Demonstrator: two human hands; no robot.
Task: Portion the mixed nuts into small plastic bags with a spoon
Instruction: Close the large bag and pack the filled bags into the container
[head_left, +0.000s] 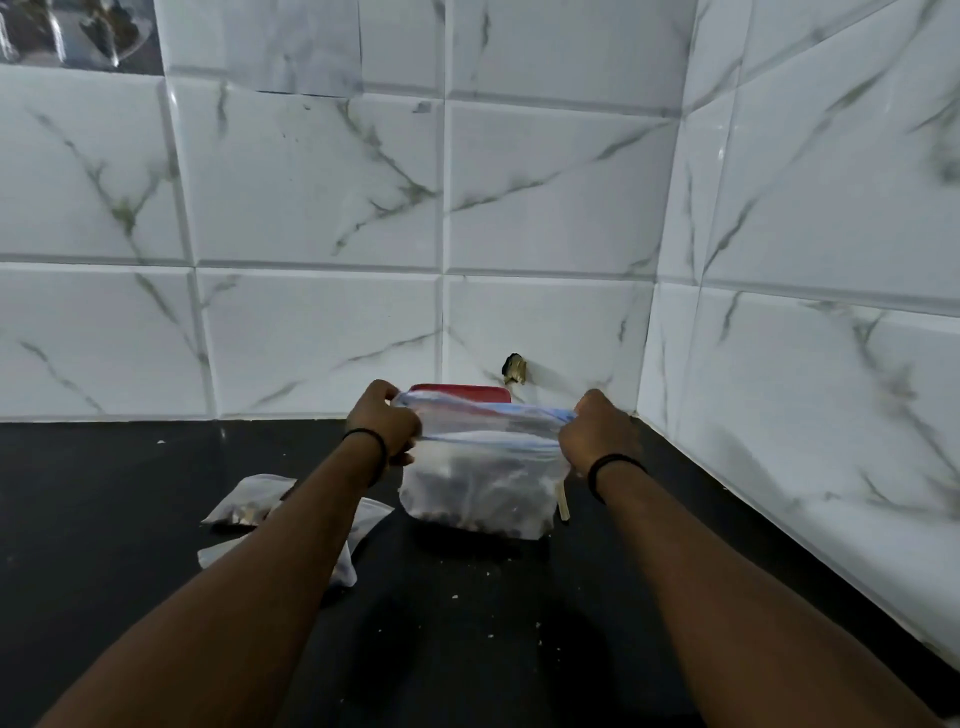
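Both hands grip the top corners of a large zip bag of nuts (475, 488) on the black counter (130, 519): left hand (384, 423), right hand (597, 431). Small filled bags (249, 501) lie just left; a red lid (460, 391) sits behind.

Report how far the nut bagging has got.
Done: at least two small bags lie on the black counter, one showing nuts. In hand: the left hand and right hand grip the zip top of the big bag. Left: nuts remain in it; the wooden stick beside it lies idle.
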